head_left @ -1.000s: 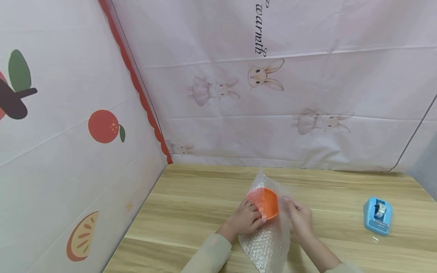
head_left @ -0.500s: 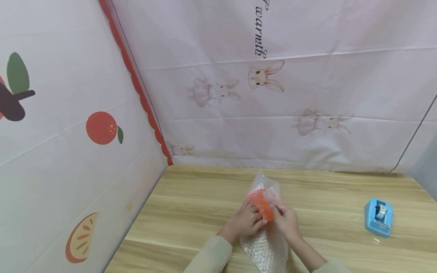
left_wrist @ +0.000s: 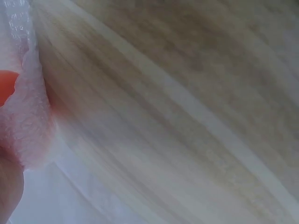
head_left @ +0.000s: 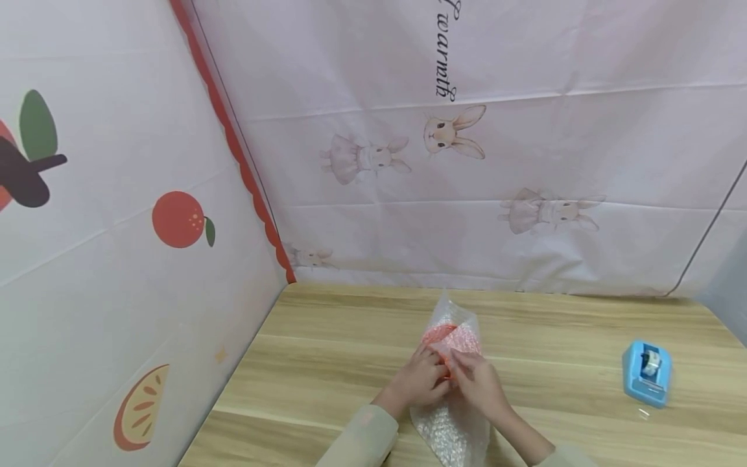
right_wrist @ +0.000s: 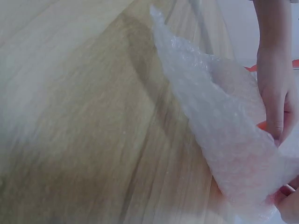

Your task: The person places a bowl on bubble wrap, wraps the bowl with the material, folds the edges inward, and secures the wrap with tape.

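Note:
An orange bowl (head_left: 439, 333) with an angular rim lies in a long sheet of bubble wrap (head_left: 449, 431) and shows pinkish through it. My left hand (head_left: 417, 379) grips the wrapped bowl's near left side, its thumb at the near edge. From the right, my right hand (head_left: 483, 390) pinches a flap of the wrap and holds it folded across the bowl. In the right wrist view the bubble wrap (right_wrist: 219, 126) stands up in a loose slope between the hands. Only a bit of bare orange bowl (left_wrist: 6, 87) appears in the left wrist view.
A blue tape dispenser (head_left: 648, 373) stands on the wooden table (head_left: 560, 363) to the right, with a small clear strip just in front of it. Behind the table hangs a rabbit-print cloth (head_left: 379, 240); a fruit-print cloth (head_left: 192, 311) covers the left side.
My right hand has drawn the right flap of bubble wrap leftward over the bowl, covering most of the bare orange. The left hand has stayed in place on the bowl.

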The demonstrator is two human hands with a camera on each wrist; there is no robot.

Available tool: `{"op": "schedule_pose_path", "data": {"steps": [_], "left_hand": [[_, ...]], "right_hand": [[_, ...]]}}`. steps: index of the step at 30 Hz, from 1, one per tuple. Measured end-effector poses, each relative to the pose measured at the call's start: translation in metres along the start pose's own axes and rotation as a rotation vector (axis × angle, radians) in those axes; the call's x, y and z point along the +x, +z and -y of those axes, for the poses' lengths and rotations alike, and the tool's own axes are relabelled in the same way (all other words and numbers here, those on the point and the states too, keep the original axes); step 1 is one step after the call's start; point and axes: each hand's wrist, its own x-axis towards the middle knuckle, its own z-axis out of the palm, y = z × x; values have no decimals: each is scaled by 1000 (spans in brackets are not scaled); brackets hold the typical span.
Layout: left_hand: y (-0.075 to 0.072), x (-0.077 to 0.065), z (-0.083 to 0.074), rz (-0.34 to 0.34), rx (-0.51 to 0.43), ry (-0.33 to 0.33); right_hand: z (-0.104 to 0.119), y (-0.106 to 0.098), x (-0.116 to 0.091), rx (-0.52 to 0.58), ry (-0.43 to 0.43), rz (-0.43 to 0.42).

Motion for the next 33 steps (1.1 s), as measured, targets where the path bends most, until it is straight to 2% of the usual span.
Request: {"op": "schedule_pose_path", "data": {"steps": [5, 12, 15, 20, 24, 30, 33], "left_hand": [[1, -1, 2, 4, -13, -4], [-2, -4, 5, 25, 11, 19], [-4, -6, 6, 4, -10, 37], [-6, -10, 11, -108, -81, 78], [-7, -16, 16, -201, -119, 62], [-7, -20, 22, -343, -74, 64], [-6, -19, 24, -346, -35, 82]], "right_hand": [[-1, 2, -3, -61, -73, 48], [-6, 4, -5, -267, -306, 130], [-6, 3, -5, -309, -330, 143], [-4, 0, -6, -343, -317, 188], [-5, 0, -6, -391, -312, 219], [-6, 0, -6, -432, -318, 233], [-5, 0, -5, -443, -322, 245]]}}
